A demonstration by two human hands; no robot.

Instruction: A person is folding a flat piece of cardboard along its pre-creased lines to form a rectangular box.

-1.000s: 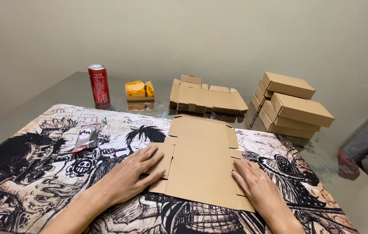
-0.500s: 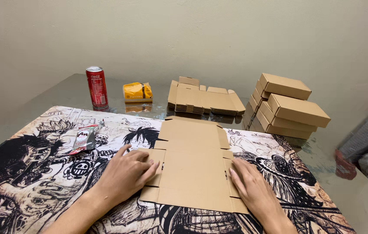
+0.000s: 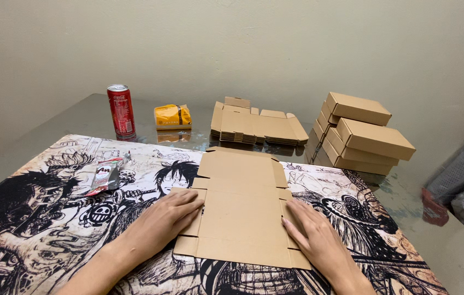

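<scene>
A flat cardboard box blank (image 3: 241, 210) lies near the tabletop's (image 3: 79, 112) front edge on a printed mat (image 3: 40, 218). The left hand (image 3: 162, 223) and right hand (image 3: 312, 235) press its side flaps, fingers together and flat, clamping nothing.

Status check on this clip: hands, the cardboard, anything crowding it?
Left hand flat on the cardboard sheet's left flap, right hand flat on the right flap. Sheet lies unfolded on the printed mat. Nothing crowding it; wrapper off to the left.
</scene>
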